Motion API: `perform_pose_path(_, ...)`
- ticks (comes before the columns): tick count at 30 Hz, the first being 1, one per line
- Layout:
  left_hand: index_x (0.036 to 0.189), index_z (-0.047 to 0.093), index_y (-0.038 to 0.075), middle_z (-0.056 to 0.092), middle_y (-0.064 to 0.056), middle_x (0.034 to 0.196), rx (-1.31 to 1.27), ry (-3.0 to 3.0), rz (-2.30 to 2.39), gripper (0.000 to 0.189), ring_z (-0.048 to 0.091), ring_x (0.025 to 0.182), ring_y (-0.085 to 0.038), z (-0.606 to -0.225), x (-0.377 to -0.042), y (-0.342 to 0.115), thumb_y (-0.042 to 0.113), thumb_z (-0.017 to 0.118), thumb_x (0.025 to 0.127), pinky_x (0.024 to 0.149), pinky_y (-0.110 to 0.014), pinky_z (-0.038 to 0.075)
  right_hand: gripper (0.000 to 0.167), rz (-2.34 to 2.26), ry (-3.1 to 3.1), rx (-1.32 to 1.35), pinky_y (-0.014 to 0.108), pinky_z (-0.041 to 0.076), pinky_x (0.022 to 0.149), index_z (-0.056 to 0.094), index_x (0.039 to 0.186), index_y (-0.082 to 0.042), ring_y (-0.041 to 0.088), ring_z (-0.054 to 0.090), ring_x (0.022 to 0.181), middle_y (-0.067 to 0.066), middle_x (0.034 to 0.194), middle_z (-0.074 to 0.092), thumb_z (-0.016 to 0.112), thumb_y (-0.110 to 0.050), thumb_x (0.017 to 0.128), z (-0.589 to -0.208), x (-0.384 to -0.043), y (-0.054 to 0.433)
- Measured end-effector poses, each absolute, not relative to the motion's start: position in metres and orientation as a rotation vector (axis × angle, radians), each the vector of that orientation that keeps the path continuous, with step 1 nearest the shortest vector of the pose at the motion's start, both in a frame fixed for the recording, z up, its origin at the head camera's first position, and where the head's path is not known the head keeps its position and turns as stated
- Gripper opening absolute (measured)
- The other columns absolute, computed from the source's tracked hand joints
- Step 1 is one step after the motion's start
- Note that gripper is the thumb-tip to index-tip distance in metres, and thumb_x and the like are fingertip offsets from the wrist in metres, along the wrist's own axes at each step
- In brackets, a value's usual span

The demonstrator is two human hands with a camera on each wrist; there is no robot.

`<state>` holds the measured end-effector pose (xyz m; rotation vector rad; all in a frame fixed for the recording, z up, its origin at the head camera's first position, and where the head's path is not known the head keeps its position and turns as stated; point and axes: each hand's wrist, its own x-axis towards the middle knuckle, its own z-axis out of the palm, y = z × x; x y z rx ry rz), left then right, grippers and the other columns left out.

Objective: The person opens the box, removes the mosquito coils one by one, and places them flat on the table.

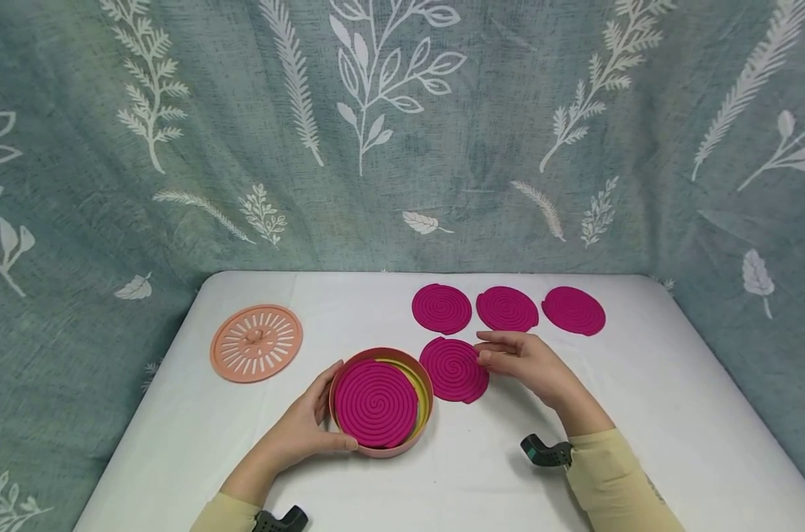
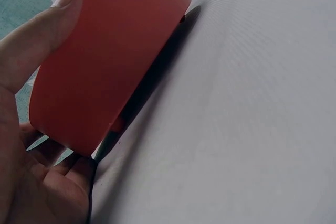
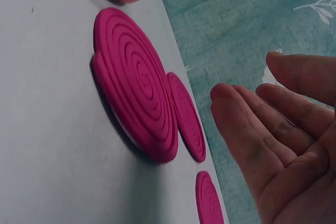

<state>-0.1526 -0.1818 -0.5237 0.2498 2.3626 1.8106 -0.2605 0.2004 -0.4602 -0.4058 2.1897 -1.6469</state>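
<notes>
My left hand (image 1: 316, 421) grips the side of a round coral container (image 1: 382, 452), thumb at its front and fingers round its left side. Inside the container lie a magenta spiral coaster (image 1: 376, 403) and, partly covered by it, a yellow one (image 1: 416, 384). In the left wrist view the container's outer wall (image 2: 110, 51) fills the space beside my thumb. My right hand (image 1: 529, 366) hovers by the right edge of another magenta spiral coaster (image 1: 453, 370) on the table. Seen from the right wrist, its fingers (image 3: 247, 124) are relaxed, hold nothing and stand apart from that coaster (image 3: 139, 85).
A slotted coral lid (image 1: 256, 343) with a small knob lies at the left of the white table (image 1: 509, 473). Along the back edge sit three more magenta coasters, the left (image 1: 442, 308), middle (image 1: 507, 308) and right (image 1: 573, 310). Patterned green cloth (image 1: 402, 207) hangs behind.
</notes>
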Motion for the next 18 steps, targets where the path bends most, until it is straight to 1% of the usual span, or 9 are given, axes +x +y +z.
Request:
perform_pose_path(3, 0.158, 0.021, 0.021, 0.023, 0.002, 0.161, 0.242, 2.364, 1.805, 0.127, 0.021, 0.147, -0.015, -0.523, -0.152, -0.182, 0.028, 0.098, 0.058, 0.114, -0.026, 0.026, 0.055, -1.613, 2.208, -0.442, 0.031, 0.056, 0.093, 0.053, 0.138, 0.005, 0.023, 0.064, 0.113, 0.024, 0.129, 0.061, 0.072, -0.02, 0.092, -0.456, -0.258, 0.194)
perform_pose_path(10, 0.158, 0.021, 0.022, 0.024, 0.002, 0.161, 0.237, 2.373, 1.789, 0.126, 0.021, 0.146, -0.015, -0.524, -0.152, -0.182, 0.029, 0.098, 0.058, 0.115, -0.028, 0.026, 0.054, -1.531, 2.245, -0.513, 0.036, 0.052, 0.099, 0.056, 0.137, 0.0, 0.022, 0.062, 0.116, 0.017, 0.128, 0.063, 0.073, -0.024, 0.091, -0.45, -0.255, 0.177)
perform_pose_path(14, 0.159, 0.021, 0.021, 0.024, 0.003, 0.161, 0.241, 2.365, 1.798, 0.126, 0.021, 0.146, -0.015, -0.524, -0.153, -0.182, 0.028, 0.098, 0.059, 0.115, -0.027, 0.026, 0.054, -1.518, 2.226, -0.531, 0.034, 0.053, 0.098, 0.058, 0.137, -0.004, 0.021, 0.062, 0.116, 0.016, 0.128, 0.063, 0.074, -0.025, 0.09, -0.447, -0.253, 0.167)
perform_pose_path(18, 0.159, 0.02, 0.02, 0.024, 0.002, 0.161, 0.245, 2.368, 1.797, 0.126, 0.021, 0.146, -0.015, -0.525, -0.153, -0.183, 0.028, 0.097, 0.06, 0.114, -0.027, 0.026, 0.054, -1.498, 2.206, -0.56, 0.032, 0.054, 0.096, 0.058, 0.137, -0.004, 0.02, 0.062, 0.116, 0.015, 0.127, 0.064, 0.074, -0.025, 0.091, -0.444, -0.252, 0.158)
